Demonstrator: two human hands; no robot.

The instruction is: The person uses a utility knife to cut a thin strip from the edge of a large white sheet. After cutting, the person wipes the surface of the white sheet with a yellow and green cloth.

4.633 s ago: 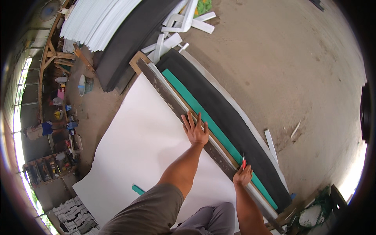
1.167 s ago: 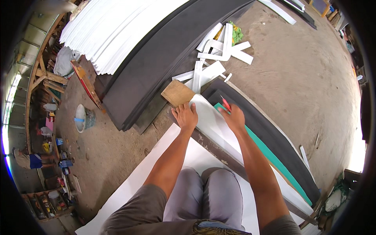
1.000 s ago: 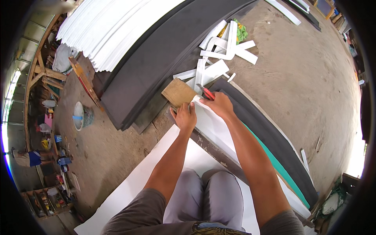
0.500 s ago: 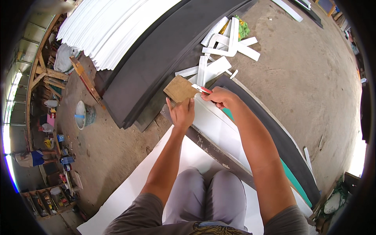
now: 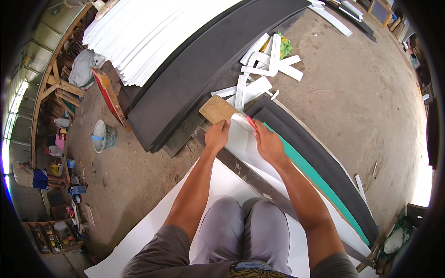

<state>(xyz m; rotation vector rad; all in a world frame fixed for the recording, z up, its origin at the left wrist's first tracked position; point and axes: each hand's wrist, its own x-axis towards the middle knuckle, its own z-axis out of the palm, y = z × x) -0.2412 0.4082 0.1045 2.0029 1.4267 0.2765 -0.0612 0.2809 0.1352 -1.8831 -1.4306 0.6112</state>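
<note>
My right hand [image 5: 270, 144] is closed around a red-handled utility knife [image 5: 251, 122], over the near part of a white sheet [image 5: 243, 133]. The blade is hard to make out. Left of it my left hand [image 5: 216, 137] has its fingers drawn together at the sheet's left edge, thumb on top, and seems to grip it; the fingertips are partly hidden. Just beyond the hands a brown wooden block [image 5: 217, 109] lies under the sheet's far end. A worn dark plank [image 5: 252, 178] runs diagonally below the sheet, above my knees.
White offcuts [image 5: 255, 88] lie beyond the block. Stacked black sheets [image 5: 185, 69] and white sheets [image 5: 139, 37] fill the far left. Green [image 5: 303, 171] and black strips [image 5: 320, 162] lie at right. A bucket [image 5: 103, 135] stands on the floor at left; a person [image 5: 34, 176] is farther off.
My right hand with the knife has come back from the block toward me, over the sheet. The fingers of my left hand have drawn together and moved off the block's near edge.
</note>
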